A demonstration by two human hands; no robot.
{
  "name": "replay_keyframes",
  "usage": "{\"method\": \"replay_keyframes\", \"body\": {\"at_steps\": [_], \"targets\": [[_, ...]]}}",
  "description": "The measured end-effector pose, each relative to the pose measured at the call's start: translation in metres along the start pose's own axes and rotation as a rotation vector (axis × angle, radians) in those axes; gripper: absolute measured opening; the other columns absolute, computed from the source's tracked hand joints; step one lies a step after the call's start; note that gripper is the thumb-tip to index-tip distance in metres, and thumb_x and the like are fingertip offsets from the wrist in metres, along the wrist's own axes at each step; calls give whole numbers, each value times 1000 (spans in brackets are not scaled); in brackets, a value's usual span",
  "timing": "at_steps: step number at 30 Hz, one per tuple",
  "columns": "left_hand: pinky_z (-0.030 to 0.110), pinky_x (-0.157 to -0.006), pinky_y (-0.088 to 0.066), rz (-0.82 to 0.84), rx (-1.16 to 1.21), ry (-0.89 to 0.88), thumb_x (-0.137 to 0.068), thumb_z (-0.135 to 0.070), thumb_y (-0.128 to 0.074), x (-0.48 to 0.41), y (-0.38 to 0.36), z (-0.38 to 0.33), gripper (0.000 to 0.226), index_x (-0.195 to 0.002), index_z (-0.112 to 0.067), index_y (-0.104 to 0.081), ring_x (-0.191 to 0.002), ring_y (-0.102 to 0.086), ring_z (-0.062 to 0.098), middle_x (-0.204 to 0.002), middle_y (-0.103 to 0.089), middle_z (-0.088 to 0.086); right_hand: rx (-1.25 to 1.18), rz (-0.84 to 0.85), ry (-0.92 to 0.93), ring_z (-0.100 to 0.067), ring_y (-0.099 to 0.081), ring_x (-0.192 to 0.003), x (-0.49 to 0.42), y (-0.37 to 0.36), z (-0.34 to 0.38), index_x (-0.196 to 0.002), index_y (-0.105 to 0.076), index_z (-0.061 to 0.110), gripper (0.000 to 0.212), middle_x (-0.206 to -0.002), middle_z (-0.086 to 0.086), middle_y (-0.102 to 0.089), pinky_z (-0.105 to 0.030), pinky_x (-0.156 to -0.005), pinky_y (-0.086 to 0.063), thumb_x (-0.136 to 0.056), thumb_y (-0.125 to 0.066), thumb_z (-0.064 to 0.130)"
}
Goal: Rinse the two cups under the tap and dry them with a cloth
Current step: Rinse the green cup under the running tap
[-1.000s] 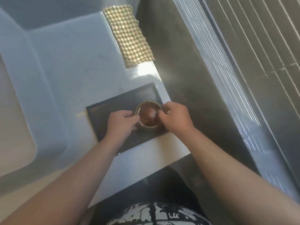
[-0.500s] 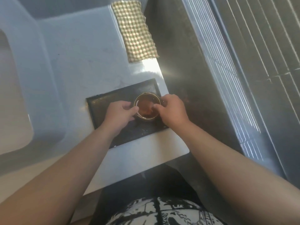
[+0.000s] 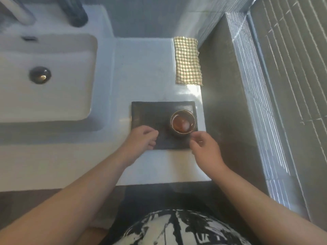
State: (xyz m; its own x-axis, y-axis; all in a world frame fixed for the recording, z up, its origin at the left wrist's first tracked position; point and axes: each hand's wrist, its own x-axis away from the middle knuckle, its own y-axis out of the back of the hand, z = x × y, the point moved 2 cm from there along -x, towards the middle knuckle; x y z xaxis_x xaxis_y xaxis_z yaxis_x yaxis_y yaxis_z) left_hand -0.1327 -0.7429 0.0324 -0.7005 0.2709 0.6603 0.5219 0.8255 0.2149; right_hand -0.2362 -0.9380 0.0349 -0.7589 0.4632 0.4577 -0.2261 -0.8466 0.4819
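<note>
A small cup [image 3: 183, 123] with a brown inside and a gold rim stands upright on the right part of a dark rectangular tray [image 3: 146, 114] on the white counter. Only this one cup is in view. My left hand [image 3: 142, 139] hovers over the tray's near left part, fingers loosely curled, holding nothing. My right hand [image 3: 205, 147] is just in front of the cup, fingers apart, not touching it. A yellow checked cloth [image 3: 187, 61] lies flat at the counter's far right corner.
A white sink basin [image 3: 53, 50] with a dark drain [image 3: 40, 75] lies to the left. The tap base [image 3: 76, 13] stands at the back. The counter's right edge [image 3: 203, 110] drops to a dark floor beside a tiled wall.
Both hands have let go of the cup and drawn back toward me. The view has shifted left, so the sink and drain now show.
</note>
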Motion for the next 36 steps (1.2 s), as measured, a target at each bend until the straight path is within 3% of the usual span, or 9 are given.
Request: {"method": "replay_keyframes", "body": {"at_steps": [3, 6, 8, 10, 14, 19, 24, 29, 36], "targets": [[37, -84, -58, -76, 78, -7, -89, -28, -65, 50, 31, 25, 15, -91, -14, -69, -83, -69, 16, -87, -70, 4, 47, 216, 86, -14, -66, -91, 21, -15, 12, -93, -61, 38, 22, -95, 9, -68, -33, -86, -56, -96, -60, 16], [39, -80, -58, -246, 258, 18, -71, -35, -69, 100, 56, 54, 29, -85, -10, -70, -72, -68, 14, -77, -70, 3, 109, 379, 205, -12, -65, -89, 42, -30, 32, -90, -62, 39, 19, -93, 9, -69, -21, -78, -52, -95, -62, 21], [37, -77, -59, -380, 380, 3, -82, -23, -71, 129, 69, 75, 19, -88, -5, -70, -70, -67, 16, -78, -70, 6, 106, 451, 259, -14, -66, -89, 54, -41, 48, -91, -65, 35, 13, -93, 6, -70, -23, -78, -53, -94, -64, 22], [32, -72, -60, -482, 448, -5, -96, -9, -60, 158, 78, 94, 12, -93, -5, -71, -66, -68, 15, -84, -71, 10, 69, 532, 285, -22, -68, -88, 68, -54, 65, -90, -69, 29, 7, -91, 0, -73, -39, -85, -57, -89, -66, 23], [26, -66, -60, -596, 537, -26, -96, -5, -60, 211, 88, 133, 11, -99, -5, -71, -63, -69, 10, -88, -74, 11, 60, 694, 343, -30, -69, -88, 95, -86, 94, -91, -71, 21, 9, -89, -6, -74, -52, -89, -56, -85, -65, 24], [26, -66, -58, -768, 731, -49, -75, -23, -62, 269, 91, 183, 29, -96, -5, -71, -69, -69, 15, -82, -75, 8, 194, 811, 417, -17, -71, -86, 133, -131, 112, -89, -73, 25, 16, -87, 4, -75, -45, -88, -56, -79, -65, 34], [21, -61, -56, -879, 839, -85, -95, -1, -60, 311, 99, 228, 9, -95, -3, -69, -71, -66, 19, -85, -70, 14, 337, 872, 502, 2, -64, -73, 176, -169, 108, -84, -73, 20, 15, -82, 2, -73, -10, -69, -48, -93, -66, 11], [23, -60, -57, -978, 1019, -140, -74, -22, -59, 352, 114, 271, 29, -92, -2, -69, -66, -68, 17, -78, -72, 11, 456, 955, 525, -15, -66, -78, 225, -199, 89, -82, -72, 20, 17, -86, -2, -71, -11, -66, -47, -92, -66, 8], [31, -71, -57, -1015, 1038, -142, -78, -26, -57, 387, 121, 304, 31, -95, -2, -70, -75, -68, 21, -78, -74, 6, 543, 1041, 586, -24, -68, -83, 258, -234, 80, -86, -70, 33, 19, -87, -4, -72, -36, -80, -55, -92, -66, 15]]}}
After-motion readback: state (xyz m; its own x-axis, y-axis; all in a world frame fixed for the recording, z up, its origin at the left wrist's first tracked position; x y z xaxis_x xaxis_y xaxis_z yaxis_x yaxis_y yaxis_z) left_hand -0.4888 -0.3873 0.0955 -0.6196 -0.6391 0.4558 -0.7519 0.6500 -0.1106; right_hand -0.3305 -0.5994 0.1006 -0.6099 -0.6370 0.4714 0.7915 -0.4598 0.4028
